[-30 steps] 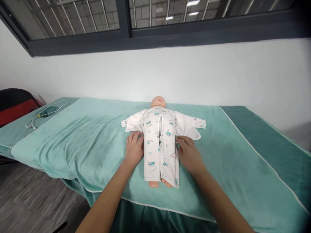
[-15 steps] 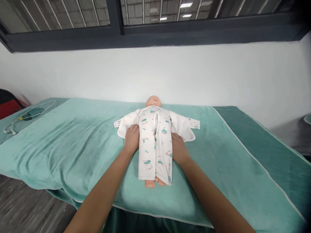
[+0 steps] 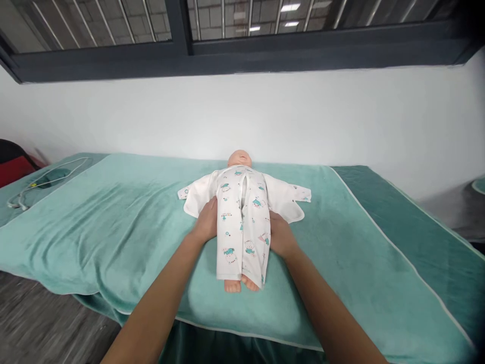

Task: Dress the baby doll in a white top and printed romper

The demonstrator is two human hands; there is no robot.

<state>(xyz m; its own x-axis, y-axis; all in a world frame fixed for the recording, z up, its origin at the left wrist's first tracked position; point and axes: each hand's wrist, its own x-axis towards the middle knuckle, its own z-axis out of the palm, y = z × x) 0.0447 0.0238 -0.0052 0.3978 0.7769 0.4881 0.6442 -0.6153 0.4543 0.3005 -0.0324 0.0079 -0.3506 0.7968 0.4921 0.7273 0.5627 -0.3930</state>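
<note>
A baby doll (image 3: 239,157) lies on its back on the bed, head toward the wall, its bare feet (image 3: 232,286) toward me. White printed baby trousers (image 3: 230,227) cover its front from neck to ankles; whether they are worn or laid over it I cannot tell. Under them a white baby shirt (image 3: 286,197) spreads out, sleeves to both sides. My left hand (image 3: 206,220) is closed at the trousers' left edge, beside the shirt's lower corner. At the right edge my right hand (image 3: 282,235) is closed on the cloth. Fingertips of both hands are partly hidden by the trousers.
A light green cover (image 3: 132,202) with white piping lies over the bed. Coiled white cords (image 3: 49,177) rest at the far left, near a red and black object (image 3: 15,169). Behind the bed stands a white wall (image 3: 151,116) beneath a dark window frame (image 3: 265,63).
The hem of the trousers' right leg has shifted slightly left. My right hand's fingers are further under the cloth edge, and my left hand has moved slightly.
</note>
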